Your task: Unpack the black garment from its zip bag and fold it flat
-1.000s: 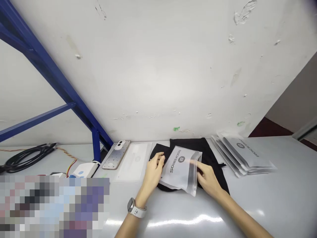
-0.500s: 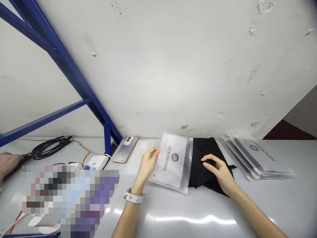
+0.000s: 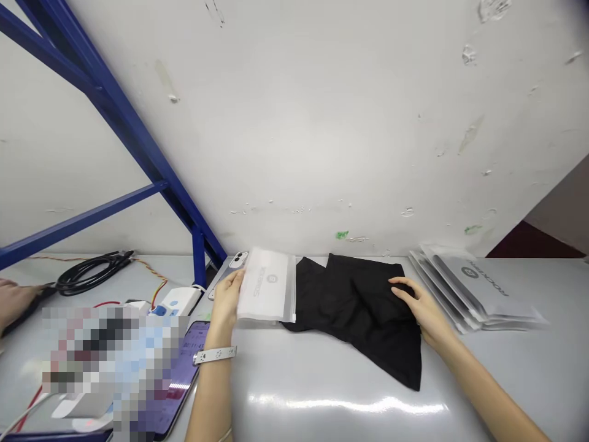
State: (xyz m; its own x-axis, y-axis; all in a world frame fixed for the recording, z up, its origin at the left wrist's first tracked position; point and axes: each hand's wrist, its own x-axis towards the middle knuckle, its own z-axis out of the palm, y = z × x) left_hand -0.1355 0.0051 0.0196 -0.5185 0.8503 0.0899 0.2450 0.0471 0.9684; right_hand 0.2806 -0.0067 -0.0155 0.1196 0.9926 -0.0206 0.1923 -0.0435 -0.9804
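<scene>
The person's left hand (image 3: 224, 301) grips a frosted zip bag (image 3: 267, 285) by its left edge; its fingers (image 3: 237, 279) are closed on the edge, with the rest of the bag standing out to the right of them; the bag's grey print reads ROCKBROS beside a round logo; from this view, I cannot tell whether its lower edge touches the white counter (image 3: 331, 374).

The right hand (image 3: 414, 307) lies well apart from the bag, palm down on a crumpled piece of black cloth (image 3: 359, 313); its fingers (image 3: 399, 284) are open and spread over the cloth, gripping nothing; the cloth's left end lies just beside the bag's right edge, and one corner trails towards the person.

Beyond the right hand, a stack of printed zip bags (image 3: 473, 285) lies on the counter; beyond the left hand, a perforated metal plate holding a phone (image 3: 232, 263) is partly hidden behind the bag; a second phone (image 3: 186, 356) lies near the left wrist, with its purple screen lit; a white strap (image 3: 214, 354) circles that wrist.

Farther left are a white device (image 3: 179, 301), a coiled black cable (image 3: 92, 273), a blue steel frame (image 3: 138, 159), and another person's hand (image 3: 13, 301); a pixelated patch hides the lower left.
</scene>
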